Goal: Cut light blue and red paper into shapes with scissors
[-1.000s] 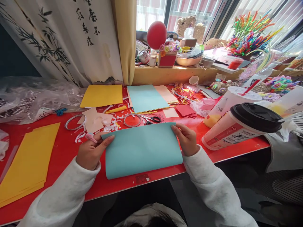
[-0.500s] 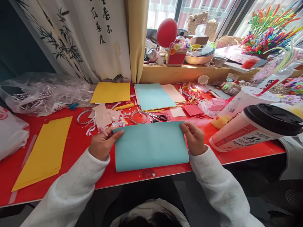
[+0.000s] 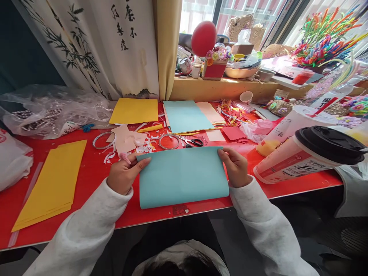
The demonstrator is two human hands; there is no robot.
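- The blue sheet [image 3: 182, 178] lies on the red table [image 3: 86, 180] at its near edge, right in front of the person. It looks doubled over, with the rounded fold at 6 o'clock and the loose edges at 12.
- Judging from that, the work in hand is squaring up the fold. To do it well, both far corners should match exactly before any pressure goes on the near edge. The crease is then best run from the middle outward, so the layers cannot skew.
- The left hand [image 3: 123, 177] sits at the sheet's 10 o'clock corner. Its fingers [image 3: 142, 164] are close together and laid over the corner, apparently pinching it, though the thumb is hidden.
- The right hand [image 3: 235, 168] is at the 2 o'clock corner. Its fingers [image 3: 225, 155] are curled and pressed together, nipping the paper's edge.
- A stack of yellow paper [image 3: 51, 184] lies at 9 o'clock, well apart.
- Two drink cups [image 3: 304, 157] loom close at 3 o'clock, and a careless elbow there could tip them.
- Scissors [image 3: 192, 142] and a tape ring [image 3: 169, 141] lie just beyond the sheet at 12 o'clock, among paper scraps.
- Farther off at 12 o'clock lies a second blue sheet [image 3: 186, 116].
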